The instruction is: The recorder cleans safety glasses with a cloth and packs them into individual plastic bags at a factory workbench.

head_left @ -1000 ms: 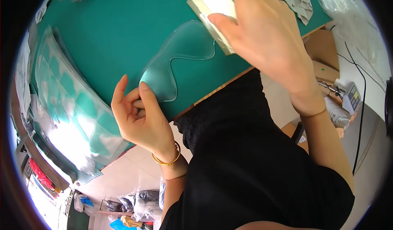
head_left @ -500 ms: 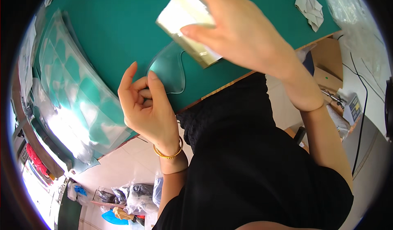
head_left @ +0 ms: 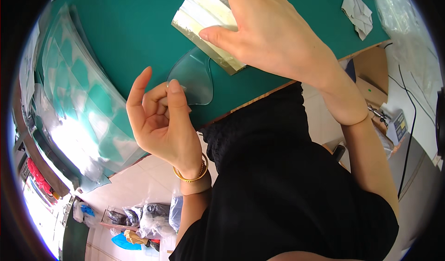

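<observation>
Between thumb and fingers, my left hand (head_left: 162, 122) pinches one end of a clear, curved plastic lens-shaped piece (head_left: 197, 77). My left index finger sticks up apart from the others. My right hand (head_left: 273, 36) grips a flat, shiny gold-and-white foil-like pad (head_left: 208, 24), thumb along its near face and fingers hidden behind. The pad's lower edge lies close over the upper right end of the clear piece; whether they touch I cannot tell. Both are above the green tabletop (head_left: 120, 33).
A stack of clear plastic sheets with cut-out shapes (head_left: 88, 94) covers the table's left side. A crumpled white cloth (head_left: 358, 15) lies at the right, beside clear plastic wrap (head_left: 403, 15). Bagged items (head_left: 155, 219) sit below on the floor side; a grey device (head_left: 397, 126) stands at right.
The right hand and pad have shifted slightly up and left. The left hand has moved a little left, and the clear piece has turned slightly.
</observation>
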The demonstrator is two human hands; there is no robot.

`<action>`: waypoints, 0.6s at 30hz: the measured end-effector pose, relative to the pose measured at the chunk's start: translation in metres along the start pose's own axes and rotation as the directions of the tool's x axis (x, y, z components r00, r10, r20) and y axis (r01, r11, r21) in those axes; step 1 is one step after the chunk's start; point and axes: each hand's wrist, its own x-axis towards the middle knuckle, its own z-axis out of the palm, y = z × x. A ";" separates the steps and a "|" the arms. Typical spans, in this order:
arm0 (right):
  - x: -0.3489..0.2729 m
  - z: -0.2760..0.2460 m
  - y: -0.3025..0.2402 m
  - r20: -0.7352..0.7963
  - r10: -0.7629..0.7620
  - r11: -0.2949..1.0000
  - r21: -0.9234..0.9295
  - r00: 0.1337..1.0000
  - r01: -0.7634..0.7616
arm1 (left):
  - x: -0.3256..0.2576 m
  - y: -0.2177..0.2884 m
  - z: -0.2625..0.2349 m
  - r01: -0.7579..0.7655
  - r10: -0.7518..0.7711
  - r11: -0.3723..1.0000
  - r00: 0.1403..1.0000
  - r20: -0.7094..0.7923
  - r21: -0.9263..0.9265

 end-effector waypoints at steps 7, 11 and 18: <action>-0.003 0.031 0.013 -0.250 -0.236 0.972 -0.066 0.939 0.226 | 0.000 -0.004 0.001 -0.026 0.026 1.000 0.999 0.025 -0.011; 0.001 0.025 0.009 -0.170 -0.218 0.976 -0.047 0.961 0.213 | 0.000 -0.001 -0.004 0.017 -0.020 0.998 0.998 0.059 0.066; 0.002 0.028 0.002 -0.139 -0.162 0.987 -0.047 0.977 0.157 | -0.003 0.003 -0.032 -0.072 0.010 0.972 0.964 0.267 0.224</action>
